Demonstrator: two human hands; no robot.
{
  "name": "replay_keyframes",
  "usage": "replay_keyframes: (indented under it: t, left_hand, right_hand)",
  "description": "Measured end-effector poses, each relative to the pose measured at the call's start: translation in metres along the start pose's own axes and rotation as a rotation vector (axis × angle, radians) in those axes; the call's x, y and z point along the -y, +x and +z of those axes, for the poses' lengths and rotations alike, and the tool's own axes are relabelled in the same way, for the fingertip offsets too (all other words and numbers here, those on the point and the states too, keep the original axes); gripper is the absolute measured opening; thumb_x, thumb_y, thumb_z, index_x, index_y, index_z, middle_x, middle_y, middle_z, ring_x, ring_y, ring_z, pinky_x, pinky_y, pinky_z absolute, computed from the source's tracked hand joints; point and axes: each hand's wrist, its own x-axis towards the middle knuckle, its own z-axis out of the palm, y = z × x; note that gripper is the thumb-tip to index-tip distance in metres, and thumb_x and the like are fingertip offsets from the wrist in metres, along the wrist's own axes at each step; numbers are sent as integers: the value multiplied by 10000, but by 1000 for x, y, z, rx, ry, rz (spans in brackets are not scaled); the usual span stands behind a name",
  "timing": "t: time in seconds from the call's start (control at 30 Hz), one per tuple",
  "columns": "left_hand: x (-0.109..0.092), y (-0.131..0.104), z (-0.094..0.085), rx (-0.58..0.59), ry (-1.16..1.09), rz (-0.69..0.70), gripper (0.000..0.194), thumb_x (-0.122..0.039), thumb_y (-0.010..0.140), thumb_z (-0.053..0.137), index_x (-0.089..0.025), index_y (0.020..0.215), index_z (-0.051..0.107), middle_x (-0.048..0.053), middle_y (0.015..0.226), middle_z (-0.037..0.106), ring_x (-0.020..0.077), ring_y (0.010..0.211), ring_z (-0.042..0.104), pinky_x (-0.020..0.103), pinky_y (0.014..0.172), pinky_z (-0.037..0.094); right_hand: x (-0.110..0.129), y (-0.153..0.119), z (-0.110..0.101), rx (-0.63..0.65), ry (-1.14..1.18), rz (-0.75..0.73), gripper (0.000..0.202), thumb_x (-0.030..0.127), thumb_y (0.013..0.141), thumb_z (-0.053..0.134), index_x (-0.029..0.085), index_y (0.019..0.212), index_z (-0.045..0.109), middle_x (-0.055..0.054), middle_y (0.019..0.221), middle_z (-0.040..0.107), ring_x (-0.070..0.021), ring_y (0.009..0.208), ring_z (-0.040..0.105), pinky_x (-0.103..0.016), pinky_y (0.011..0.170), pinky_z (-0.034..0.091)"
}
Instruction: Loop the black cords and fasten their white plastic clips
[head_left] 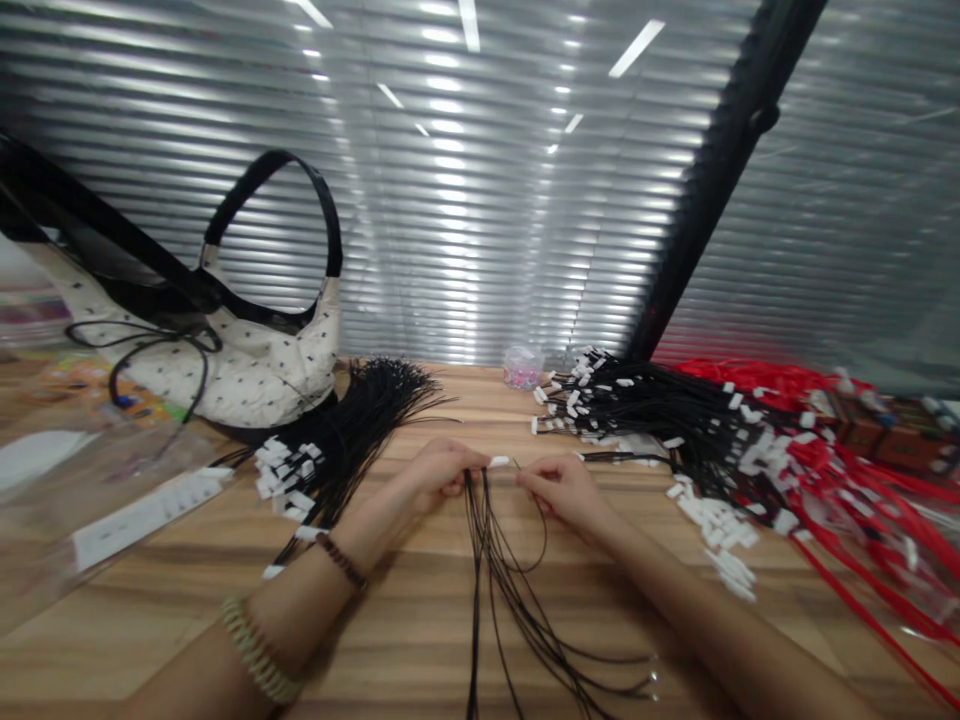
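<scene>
Near the middle of the table my left hand [448,466] is closed, pinching several thin black wires [491,560] near their upper ends. A small white connector housing [499,461] sticks out to the right of its fingertips. My right hand [562,488] is closed on one black wire [545,535], with the wire's end pointing at the housing; whether it touches the housing is too small to tell. The wires hang down in loops toward me, some with shiny tips at the lower right. A dark beaded bracelet and a pale one circle my left forearm.
A pile of black wires with white connectors [645,400] lies back right, beside red wires [870,480] and loose white connectors [716,525]. Another black wire bundle [367,420] lies left, near a spotted handbag [270,370]. A small clear tub [523,368] stands by the metal blinds.
</scene>
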Motion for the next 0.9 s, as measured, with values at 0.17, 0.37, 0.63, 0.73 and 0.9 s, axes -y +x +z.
replay_keyframes:
  t: [0.17, 0.37, 0.63, 0.73, 0.9]
  left_hand:
    - [-3, 1, 0, -6, -5, -22, 244, -312, 515, 693, -117, 526, 547, -44, 458, 436, 41, 386, 297, 205, 370, 150]
    - [-2, 1, 0, -11, 27, -26, 250, -325, 516, 684, -103, 534, 571, -28, 471, 466, 37, 375, 302, 203, 361, 145]
    - [-3, -1, 2, -14, -1, -16, 236, -310, 509, 687, -108, 517, 565, -33, 449, 460, 34, 362, 293, 204, 361, 139]
    - [-2, -1, 1, 1, 6, -25, 241, -315, 521, 676, -120, 478, 540, -32, 427, 456, 32, 348, 277, 211, 361, 131]
    - [-1, 0, -1, 45, 42, -37, 253, -329, 530, 681, -119, 488, 547, -28, 428, 460, 35, 354, 278, 213, 367, 117]
  right_hand:
    - [-10, -4, 6, -84, -75, -69, 211, 271, 681, 555, 138, 529, 616, 18, 445, 497, -85, 400, 398, -198, 393, 263]
    - [-12, -3, 5, -90, -167, -124, 205, 220, 676, 530, 126, 537, 649, -8, 481, 553, -117, 481, 471, -204, 460, 311]
    - [-13, -3, 5, -75, -233, -142, 242, 223, 704, 508, 117, 536, 647, -2, 472, 545, -112, 470, 465, -196, 455, 312]
    - [-13, -3, 5, -79, -257, -153, 243, 215, 708, 504, 120, 529, 638, 2, 462, 536, -111, 464, 465, -195, 449, 311]
    - [-9, -5, 9, -129, -304, -208, 186, 154, 677, 498, 137, 522, 600, 8, 469, 522, -117, 468, 474, -202, 452, 321]
